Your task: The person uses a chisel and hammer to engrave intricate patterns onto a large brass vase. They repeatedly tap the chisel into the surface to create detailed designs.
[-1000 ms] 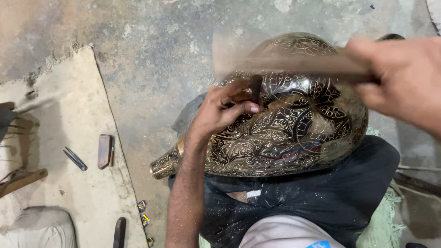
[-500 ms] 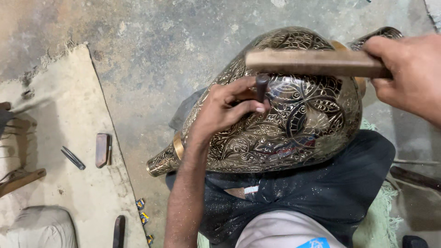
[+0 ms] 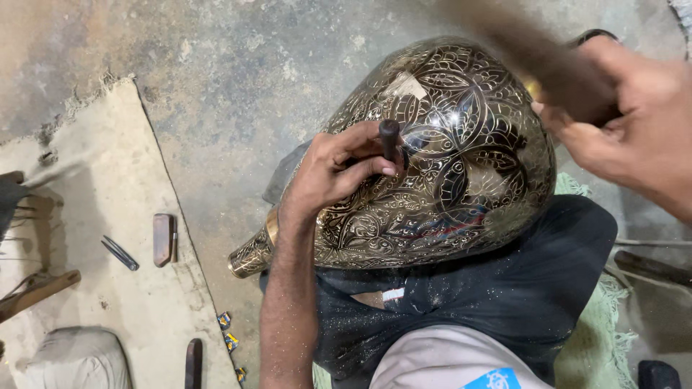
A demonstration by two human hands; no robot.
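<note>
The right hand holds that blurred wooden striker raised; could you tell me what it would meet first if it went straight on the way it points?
Probably the top of the dark punch that the left hand holds against the engraved brass vase; depth is unclear.

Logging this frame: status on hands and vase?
Left hand pins chisel to engraved brass vase. Right hand grips blurred wooden mallet. Nothing between them.

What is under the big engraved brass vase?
Under the vase lies a black cloth over the person's lap. The vase hides the cloth right beneath it.

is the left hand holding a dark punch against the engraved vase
Yes, the left hand grips a dark punch with its tip on the engraved vase.
</note>
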